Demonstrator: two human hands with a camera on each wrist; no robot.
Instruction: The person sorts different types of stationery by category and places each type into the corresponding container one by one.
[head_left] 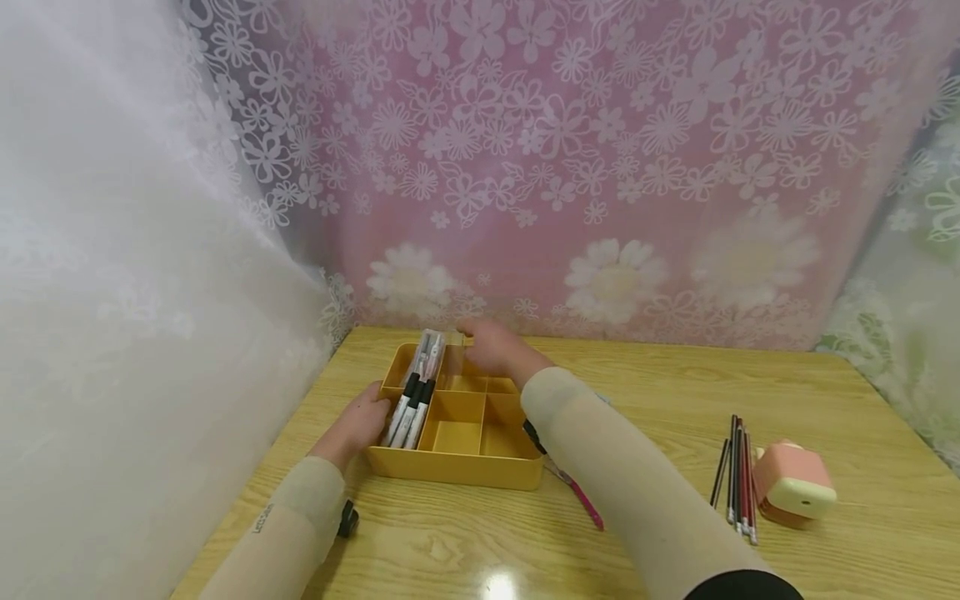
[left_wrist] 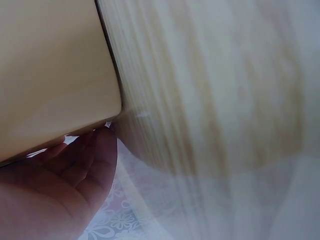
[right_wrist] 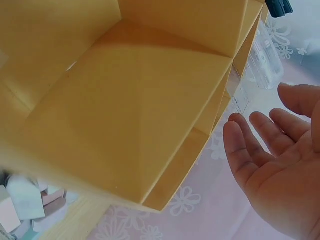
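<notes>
A yellow divided desk organizer [head_left: 457, 468] stands on the table at the left. My left hand [head_left: 365, 417] is at its left side; in the left wrist view the fingers [left_wrist: 102, 150] touch the outer wall. White markers [head_left: 408, 421] with black caps lean in the front left compartment. Behind them, a clear case of pens [head_left: 427, 354] slants over the rear left one. My right hand [head_left: 495, 348] reaches over the rear compartments. In the right wrist view its fingers [right_wrist: 237, 150] are loosely bent and hold nothing, near clear plastic [right_wrist: 265, 57].
Several pencils [head_left: 738, 479] lie at the right beside a pink and cream box-shaped sharpener [head_left: 795, 483]. A slim item with a pink handle [head_left: 585, 504] lies just right of the organizer, partly under my right sleeve. A flowered curtain [head_left: 555, 192] hangs behind the table.
</notes>
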